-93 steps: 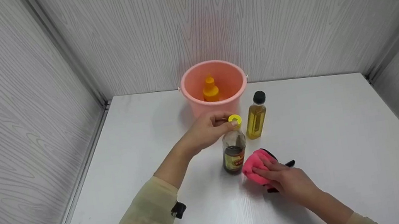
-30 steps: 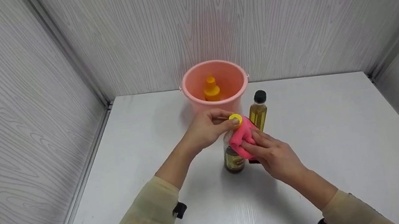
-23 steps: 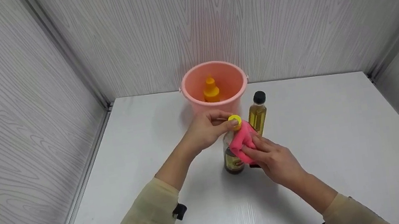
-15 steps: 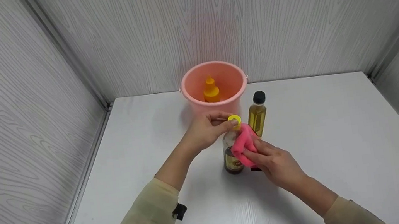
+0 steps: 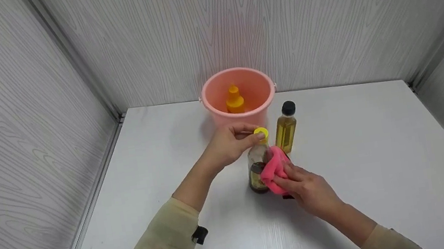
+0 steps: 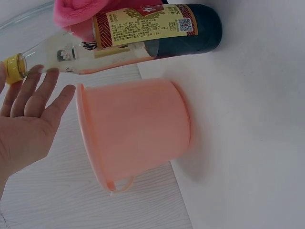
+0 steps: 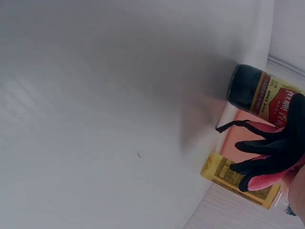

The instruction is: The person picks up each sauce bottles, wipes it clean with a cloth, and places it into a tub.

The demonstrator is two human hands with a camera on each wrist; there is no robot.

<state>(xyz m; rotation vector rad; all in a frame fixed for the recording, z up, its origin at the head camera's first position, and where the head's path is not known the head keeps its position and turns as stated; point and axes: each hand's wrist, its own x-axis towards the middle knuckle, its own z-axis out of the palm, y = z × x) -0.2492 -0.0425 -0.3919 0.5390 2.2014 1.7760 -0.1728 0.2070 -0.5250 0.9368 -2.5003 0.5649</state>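
Your left hand (image 5: 226, 146) pinches the yellow cap (image 5: 261, 133), your right hand (image 5: 311, 189) holds the pink cloth (image 5: 275, 172) against the bottle (image 5: 255, 174), upright on the table (image 5: 361, 157): brace from above, wipe with light, even pressure.

Your right hand (image 5: 313, 190) has drawn the cloth (image 5: 275, 171) down the dark bottle (image 5: 256, 171) from beside its cap (image 5: 261, 131) to its label (image 5: 257, 181), toward the table's (image 5: 374, 155) front edge.
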